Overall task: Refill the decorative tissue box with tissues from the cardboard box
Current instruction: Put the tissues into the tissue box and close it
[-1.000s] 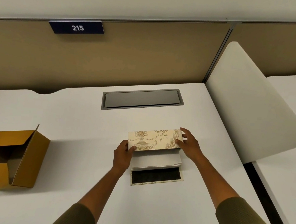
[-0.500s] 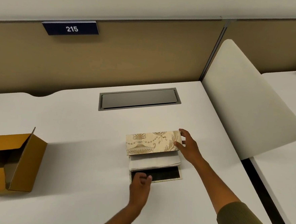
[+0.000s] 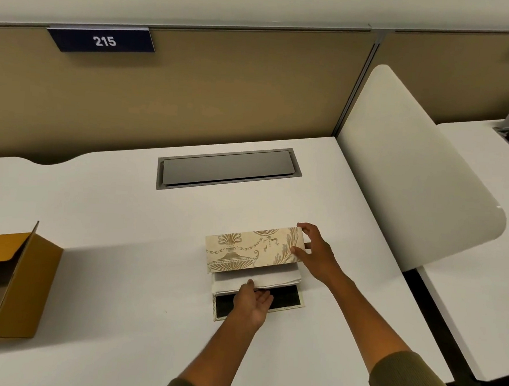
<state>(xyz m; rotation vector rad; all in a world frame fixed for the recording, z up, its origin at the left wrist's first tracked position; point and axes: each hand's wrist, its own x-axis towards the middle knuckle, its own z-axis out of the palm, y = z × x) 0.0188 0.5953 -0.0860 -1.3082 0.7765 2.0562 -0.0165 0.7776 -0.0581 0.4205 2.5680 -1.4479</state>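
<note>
- In the middle of the white desk (image 3: 125,214) we see the decorative tissue box (image 3: 252,248), cream with a tan urn and leaf pattern.
- The right hand (image 3: 315,253) holds the right end of the box, thumb on the front and fingers over the top edge.
- Under the patterned part, a stack of white tissues (image 3: 259,279) shows, and below that lies a flat black flap (image 3: 288,297) on the desk.
- The left hand (image 3: 251,302) lies open over the black flap, with its fingertips touching the near edge of the tissues.
- At the far left edge, well apart from the hands, we see the brown cardboard box (image 3: 9,281) lying open.
- Behind the desk is a tan wall with a sign (image 3: 102,40) that says 215.
</note>
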